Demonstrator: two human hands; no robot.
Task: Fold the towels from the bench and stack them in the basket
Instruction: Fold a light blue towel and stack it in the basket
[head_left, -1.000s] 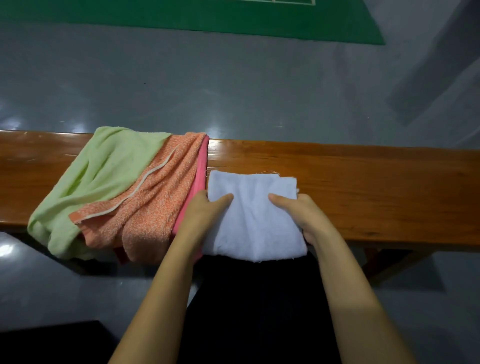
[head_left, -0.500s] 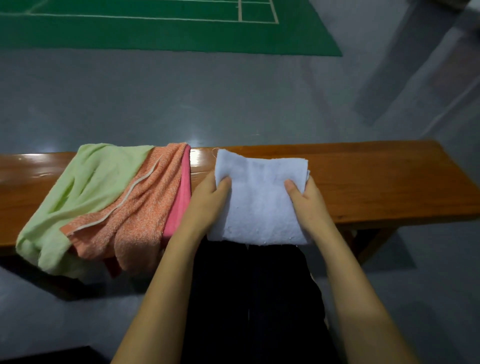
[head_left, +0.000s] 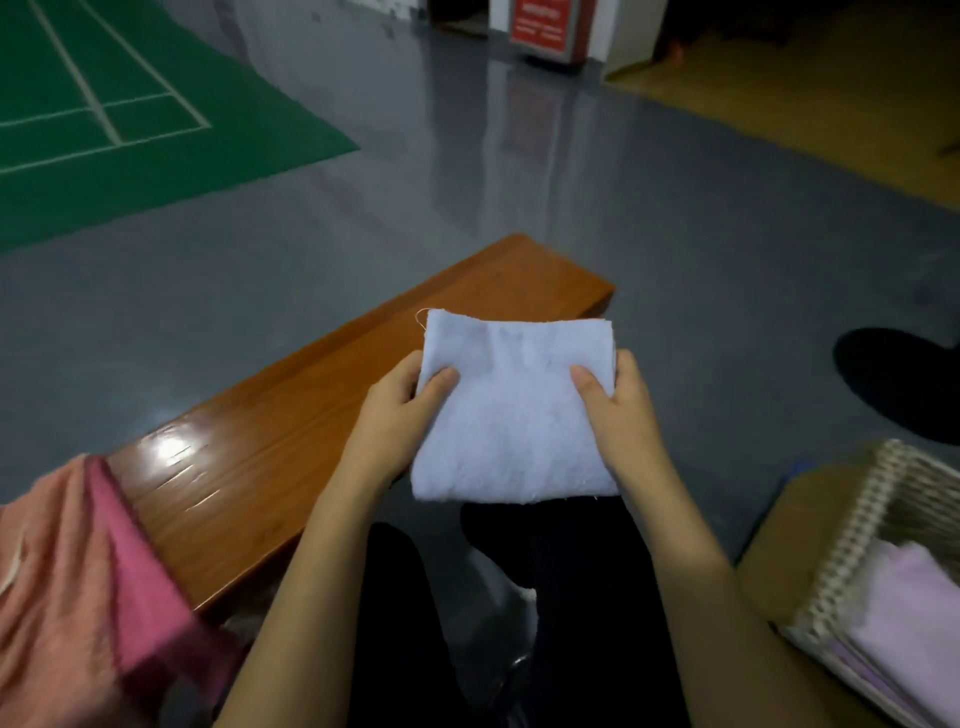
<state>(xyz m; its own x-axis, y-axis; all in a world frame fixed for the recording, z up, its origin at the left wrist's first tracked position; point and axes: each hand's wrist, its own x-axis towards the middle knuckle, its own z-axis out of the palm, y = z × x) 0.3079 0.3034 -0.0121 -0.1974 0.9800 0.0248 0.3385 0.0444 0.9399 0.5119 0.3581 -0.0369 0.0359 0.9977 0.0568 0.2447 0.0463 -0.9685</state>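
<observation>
A folded white towel (head_left: 511, 415) is held in the air past the right end of the wooden bench (head_left: 291, 431). My left hand (head_left: 395, 421) grips its left edge, thumb on top. My right hand (head_left: 618, 415) grips its right edge the same way. An orange towel (head_left: 47, 587) and a pink towel (head_left: 140, 587) hang over the bench at the lower left. The woven basket (head_left: 852, 545) stands at the lower right with a folded lilac towel (head_left: 914, 613) inside.
The basket rests on a brown cardboard-like surface (head_left: 789, 540). My dark-clothed legs (head_left: 519, 623) are below the towel. Grey floor surrounds the bench, with a green court mat (head_left: 104, 130) at the upper left and a dark shape (head_left: 898, 379) on the floor at right.
The white towel has been lifted off the bench in both hands and carried to the right. The view has swung right, bringing the basket in and leaving the green towel out of sight.
</observation>
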